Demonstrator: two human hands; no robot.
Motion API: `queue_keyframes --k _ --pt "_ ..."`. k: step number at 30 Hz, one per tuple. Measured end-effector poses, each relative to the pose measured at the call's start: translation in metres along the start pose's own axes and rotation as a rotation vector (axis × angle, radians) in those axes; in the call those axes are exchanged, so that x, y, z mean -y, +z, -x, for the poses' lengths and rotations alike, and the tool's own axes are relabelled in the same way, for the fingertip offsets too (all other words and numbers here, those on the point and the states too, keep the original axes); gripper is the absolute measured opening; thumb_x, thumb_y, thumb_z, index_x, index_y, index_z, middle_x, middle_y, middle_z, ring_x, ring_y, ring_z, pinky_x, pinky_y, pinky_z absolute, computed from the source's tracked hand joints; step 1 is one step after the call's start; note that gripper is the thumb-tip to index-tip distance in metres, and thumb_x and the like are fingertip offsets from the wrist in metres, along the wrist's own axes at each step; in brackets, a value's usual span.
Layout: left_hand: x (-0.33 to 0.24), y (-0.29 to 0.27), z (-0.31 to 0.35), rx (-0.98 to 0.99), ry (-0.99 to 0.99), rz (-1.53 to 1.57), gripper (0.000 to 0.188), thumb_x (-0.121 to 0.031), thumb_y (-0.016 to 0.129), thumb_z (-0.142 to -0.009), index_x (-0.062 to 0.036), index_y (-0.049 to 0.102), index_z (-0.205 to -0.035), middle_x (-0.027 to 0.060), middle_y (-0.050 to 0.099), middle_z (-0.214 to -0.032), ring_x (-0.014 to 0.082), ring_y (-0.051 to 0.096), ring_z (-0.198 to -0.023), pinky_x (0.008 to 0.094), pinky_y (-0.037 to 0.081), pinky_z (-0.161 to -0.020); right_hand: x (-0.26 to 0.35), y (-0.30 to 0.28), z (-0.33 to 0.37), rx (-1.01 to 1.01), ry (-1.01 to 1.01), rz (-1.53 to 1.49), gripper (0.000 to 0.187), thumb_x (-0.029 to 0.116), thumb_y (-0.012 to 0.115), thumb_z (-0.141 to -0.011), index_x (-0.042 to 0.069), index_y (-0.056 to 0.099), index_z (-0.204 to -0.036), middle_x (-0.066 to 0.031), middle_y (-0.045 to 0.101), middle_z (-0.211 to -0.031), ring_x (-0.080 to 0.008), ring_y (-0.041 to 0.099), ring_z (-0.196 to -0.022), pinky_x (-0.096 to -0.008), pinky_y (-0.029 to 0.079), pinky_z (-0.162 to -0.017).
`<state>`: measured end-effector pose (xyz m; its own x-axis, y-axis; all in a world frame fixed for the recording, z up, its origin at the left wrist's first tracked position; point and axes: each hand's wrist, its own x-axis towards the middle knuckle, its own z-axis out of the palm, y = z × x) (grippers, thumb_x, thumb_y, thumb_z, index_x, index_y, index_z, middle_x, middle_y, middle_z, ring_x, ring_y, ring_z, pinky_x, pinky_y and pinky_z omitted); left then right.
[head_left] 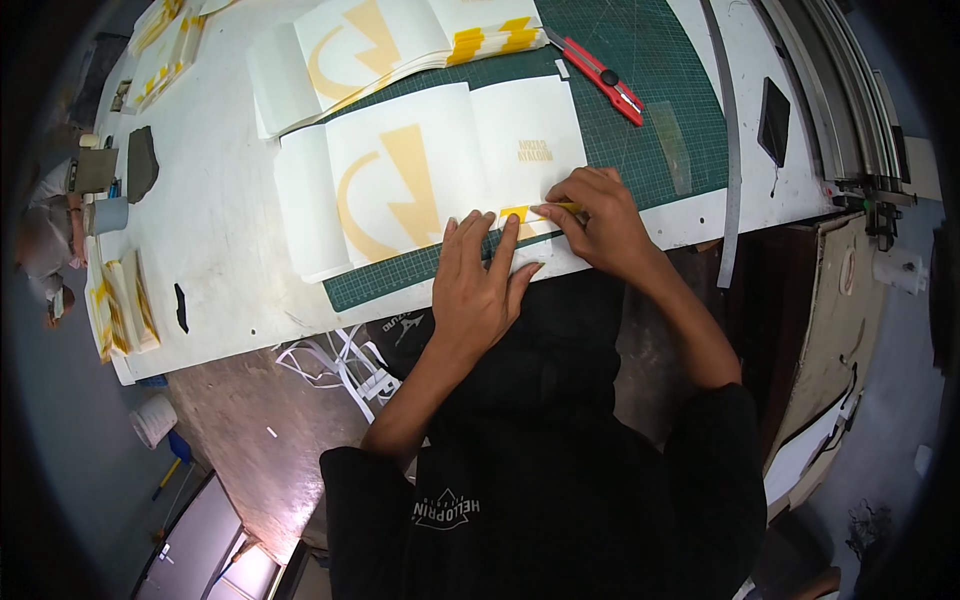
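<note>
Presently we are noting a white table (230, 230) as the largest surface, extending past the left, right and near sides of a green cutting mat (690, 100), our landmark. We are seeing a stack of printed sheets (420, 30) lying toward the mat's far side. Nearer, a folded white sheet (520, 110) with a pale orange graphic is lying on the mat, its left part reaching past the mat's left edge. A long grey strip (733, 150) is running just beside the mat's right edge.

Over the mat's near edge, we are holding our left hand (475, 275) open, fingers extended, index fingertip pressing. Our right hand (600, 220) is bending thumb and fingers close together there; we are not able to tell pinching from pressing. A red cutter (600, 80) is resting on the mat's right half. Smallest, a yellow-and-white strip (513, 214) is lying under our fingertips, near the mat's near edge.
</note>
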<state>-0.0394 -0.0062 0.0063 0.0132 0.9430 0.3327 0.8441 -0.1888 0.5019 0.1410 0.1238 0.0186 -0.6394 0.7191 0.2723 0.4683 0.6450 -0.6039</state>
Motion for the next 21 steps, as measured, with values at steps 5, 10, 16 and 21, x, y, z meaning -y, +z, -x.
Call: queue_keyframes --k 5,10,16,21 --pt "0.001 0.001 0.001 -0.009 0.016 -0.017 0.057 -0.025 0.084 -0.087 -0.0021 0.065 -0.137 0.0226 0.057 -0.131 0.0421 0.058 -0.124 0.0588 0.045 -0.111 0.001 0.003 0.001 -0.048 0.019 0.02 0.016 0.013 0.084 -0.086 0.002 0.073 -0.088 -0.0084 0.069 -0.081 -0.0266 0.065 -0.078 -0.0392 0.045 -0.083" --pt "-0.001 0.0 -0.001 -0.014 0.014 -0.033 0.053 -0.022 0.081 -0.089 -0.0018 0.066 -0.135 0.0225 0.057 -0.131 0.0426 0.058 -0.124 0.059 0.044 -0.112 -0.001 0.01 0.013 -0.139 0.031 0.131 0.021 0.014 0.085 -0.084 0.004 0.072 -0.098 -0.0099 0.069 -0.096 -0.0283 0.065 -0.091 -0.0421 0.043 -0.087" --pt "0.0 0.005 0.0 -0.003 0.007 -0.078 0.044 -0.021 0.073 -0.094 -0.0012 0.068 -0.133 0.0229 0.058 -0.131 0.0419 0.059 -0.125 0.0592 0.044 -0.113 0.055 0.024 0.058 -0.281 -0.01 0.44 0.043 0.03 0.075 -0.093 0.005 0.069 -0.127 -0.0134 0.065 -0.129 -0.0289 0.062 -0.122 -0.0583 0.034 -0.107" --pt "0.0 0.007 0.0 -0.011 0.026 -0.081 0.043 -0.019 0.073 -0.094 -0.0019 0.067 -0.133 0.023 0.058 -0.131 0.0426 0.059 -0.126 0.0603 0.045 -0.112 0.061 0.051 0.069 -0.099 0.077 0.459 0.057 0.047 0.058 -0.102 0.002 0.065 -0.137 -0.0165 0.059 -0.147 -0.0323 0.05 -0.143 -0.067 0.018 -0.118"
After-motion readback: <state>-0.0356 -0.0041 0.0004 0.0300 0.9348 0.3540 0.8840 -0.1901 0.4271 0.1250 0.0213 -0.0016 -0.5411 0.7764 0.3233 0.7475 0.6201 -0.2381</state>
